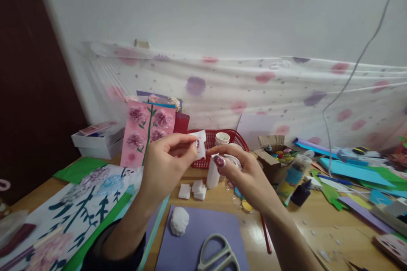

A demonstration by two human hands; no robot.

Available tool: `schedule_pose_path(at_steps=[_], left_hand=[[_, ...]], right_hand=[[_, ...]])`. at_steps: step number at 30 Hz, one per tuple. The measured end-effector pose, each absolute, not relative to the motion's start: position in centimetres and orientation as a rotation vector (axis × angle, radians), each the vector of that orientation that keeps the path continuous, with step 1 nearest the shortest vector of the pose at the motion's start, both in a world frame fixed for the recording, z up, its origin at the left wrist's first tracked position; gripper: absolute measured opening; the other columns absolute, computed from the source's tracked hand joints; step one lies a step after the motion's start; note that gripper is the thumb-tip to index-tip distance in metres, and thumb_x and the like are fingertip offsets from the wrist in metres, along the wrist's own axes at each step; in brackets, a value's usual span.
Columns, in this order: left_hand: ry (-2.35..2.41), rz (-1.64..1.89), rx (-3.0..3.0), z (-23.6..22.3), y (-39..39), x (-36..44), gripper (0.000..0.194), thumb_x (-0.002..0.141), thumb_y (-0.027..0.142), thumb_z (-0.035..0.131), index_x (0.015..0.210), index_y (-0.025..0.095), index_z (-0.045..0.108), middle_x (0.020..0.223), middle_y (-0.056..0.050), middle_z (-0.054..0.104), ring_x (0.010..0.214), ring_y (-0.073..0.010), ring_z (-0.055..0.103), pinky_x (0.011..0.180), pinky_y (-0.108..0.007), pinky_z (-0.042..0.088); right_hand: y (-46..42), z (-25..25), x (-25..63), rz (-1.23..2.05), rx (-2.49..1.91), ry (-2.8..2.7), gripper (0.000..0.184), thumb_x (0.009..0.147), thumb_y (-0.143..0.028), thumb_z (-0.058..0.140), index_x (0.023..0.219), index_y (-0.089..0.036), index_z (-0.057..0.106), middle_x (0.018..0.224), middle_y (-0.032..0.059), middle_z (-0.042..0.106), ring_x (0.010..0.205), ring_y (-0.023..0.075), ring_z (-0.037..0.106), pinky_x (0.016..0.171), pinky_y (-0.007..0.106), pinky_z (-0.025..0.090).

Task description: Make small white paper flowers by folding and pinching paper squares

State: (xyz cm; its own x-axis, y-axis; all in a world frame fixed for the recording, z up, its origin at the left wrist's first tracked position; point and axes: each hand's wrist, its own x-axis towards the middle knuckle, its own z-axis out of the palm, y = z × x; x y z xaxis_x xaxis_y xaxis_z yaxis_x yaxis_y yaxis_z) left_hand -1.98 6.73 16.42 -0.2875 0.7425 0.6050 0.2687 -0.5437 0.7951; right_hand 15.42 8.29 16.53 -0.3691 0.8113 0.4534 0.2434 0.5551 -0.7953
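Note:
My left hand (173, 154) is raised over the desk, thumb and fingers pinched on a small piece of white tissue paper (201, 146). Beside it, my right hand (240, 165) has its index fingertip close to the tissue's edge, with thumb and index slightly apart; whether it touches cannot be made out. Below my hands are small stacks of white tissue squares (198, 189). A crumpled white ball (179, 221) lies on a purple sheet of paper (203, 226), near the grey handles of a pair of scissors (219, 256). A white bottle (213, 174) stands behind my right hand.
A red basket (240, 139) with white cups stands at the back. Pink flower artwork (149, 129) leans at left, above a painted sheet (82, 203). On the right are a cardboard box (270, 156), a glue bottle (294, 175), a dark bottle (301, 193) and coloured paper.

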Motion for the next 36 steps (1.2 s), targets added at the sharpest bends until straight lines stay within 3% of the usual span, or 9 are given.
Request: schedule_pose_path(at_steps=[3,11,17,20,22,26,31,36], left_hand=[[1.278,1.838,1.703,16.3,6.4,-1.4,0.011,0.074,0.015,0.067,0.082,0.017,0.075,0.080,-0.002,0.077,0.070,-0.0158,0.072,0.066,-0.023,0.060],[1.187,1.802,1.557,16.4,6.9,-2.0,0.006,0.073,0.017,0.070,0.078,0.016,0.070,0.075,-0.003,0.075,0.069,-0.0160,0.072,0.067,-0.024,0.060],[0.992,1.928,1.342,16.8,8.0,-3.8,0.034,0.070,0.016,0.073,0.103,0.018,0.064,0.078,0.001,0.073,0.077,-0.0130,0.070,0.074,-0.022,0.055],[0.800,1.718,1.190,17.2,8.1,-4.4,0.037,0.065,0.016,0.075,0.101,0.015,0.066,0.085,-0.003,0.074,0.083,-0.0159,0.071,0.080,-0.027,0.055],[0.771,1.511,1.240,17.2,7.9,-4.1,0.037,0.063,0.015,0.076,0.100,0.013,0.067,0.081,-0.004,0.073,0.077,-0.0164,0.070,0.074,-0.027,0.055],[0.931,1.446,1.458,16.5,7.8,-2.6,0.034,0.067,0.014,0.075,0.099,0.014,0.065,0.072,0.000,0.069,0.064,-0.0120,0.066,0.059,-0.021,0.052],[1.050,1.602,1.441,15.9,7.7,-3.5,0.033,0.065,0.019,0.078,0.096,0.014,0.065,0.076,-0.002,0.072,0.069,-0.0141,0.068,0.060,-0.022,0.055],[1.303,1.710,1.275,14.3,7.7,-9.4,0.035,0.058,0.020,0.083,0.089,0.015,0.068,0.070,-0.001,0.071,0.065,-0.0144,0.068,0.064,-0.026,0.054]], right_hand=[[8.3,16.5,15.0,0.799,-0.830,-1.952,0.020,0.084,-0.036,0.063,0.091,-0.018,0.069,0.082,0.0026,0.067,0.075,0.0168,0.058,0.067,0.026,0.045],[9.3,15.8,15.2,0.931,-0.858,-1.913,0.019,0.088,-0.027,0.055,0.083,-0.017,0.070,0.061,-0.0033,0.054,0.053,0.0101,0.046,0.053,0.022,0.038],[9.5,15.6,15.4,1.004,-0.902,-1.889,0.024,0.088,-0.036,0.058,0.078,-0.017,0.069,0.062,-0.0029,0.054,0.052,0.0092,0.044,0.052,0.023,0.036],[9.6,15.6,15.3,0.997,-0.923,-1.902,0.024,0.088,-0.035,0.057,0.077,-0.016,0.068,0.064,-0.0018,0.056,0.053,0.0094,0.044,0.051,0.022,0.034],[9.7,15.5,15.2,0.992,-0.914,-1.912,0.022,0.087,-0.031,0.057,0.076,-0.016,0.068,0.064,-0.0013,0.057,0.053,0.0096,0.044,0.050,0.022,0.034],[9.8,15.5,15.0,1.015,-0.882,-1.935,0.016,0.083,-0.026,0.058,0.076,-0.016,0.068,0.061,-0.0029,0.052,0.051,0.0087,0.040,0.049,0.021,0.034],[9.8,15.8,14.9,1.067,-0.893,-1.927,0.014,0.079,-0.024,0.058,0.083,-0.017,0.069,0.061,-0.0029,0.052,0.054,0.0102,0.044,0.050,0.021,0.035],[10.2,15.7,14.8,1.138,-0.966,-1.884,0.020,0.077,-0.023,0.057,0.090,-0.017,0.072,0.048,-0.0089,0.036,0.042,0.0073,0.028,0.044,0.022,0.027]])
